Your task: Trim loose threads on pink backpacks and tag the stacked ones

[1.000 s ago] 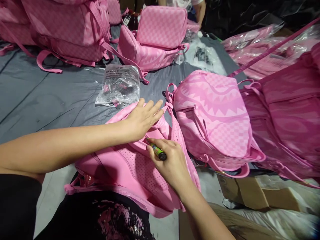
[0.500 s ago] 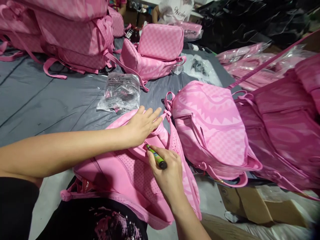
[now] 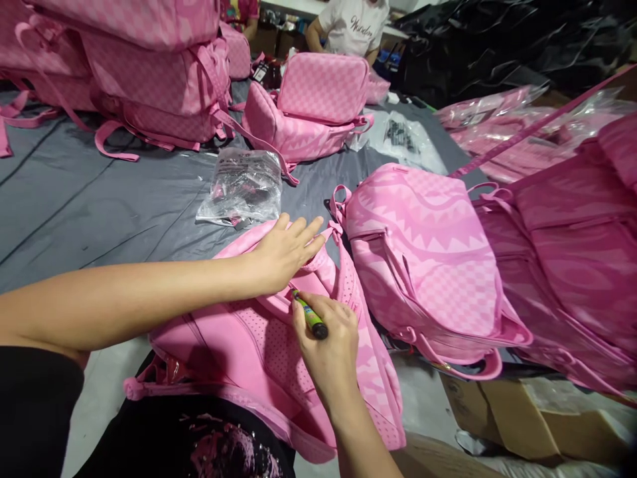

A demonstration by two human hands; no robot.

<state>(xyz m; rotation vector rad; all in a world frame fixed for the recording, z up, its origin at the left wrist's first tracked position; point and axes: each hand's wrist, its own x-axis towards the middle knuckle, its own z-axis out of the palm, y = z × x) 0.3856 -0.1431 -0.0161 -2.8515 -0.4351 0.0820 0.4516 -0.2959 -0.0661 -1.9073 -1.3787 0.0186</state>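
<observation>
A pink backpack (image 3: 209,352) lies with its padded mesh back panel up, partly over my lap and partly on the table edge. Across its upper part my left hand (image 3: 286,255) rests flat, fingers spread, pressing on the fabric. My right hand (image 3: 328,338) grips a green marker pen (image 3: 312,316) with a black end, held slanted. Its tip points at the pink fabric just below my left hand; whether it touches is hard to see. To the right stands another pink backpack (image 3: 418,245) with a shark-teeth print, close beside the one under my hands.
A clear plastic bag (image 3: 243,186) lies on the grey-covered table (image 3: 149,192). Stacked pink backpacks (image 3: 154,79) stand at the left back, more (image 3: 582,245) at the right. A person in a white shirt (image 3: 351,30) is across the table. Open cardboard boxes (image 3: 517,411) sit below right.
Both hands keep nearly the same place on the backpack, the marker pen still in my right hand. The view has shifted slightly, and the person in white shows more.
</observation>
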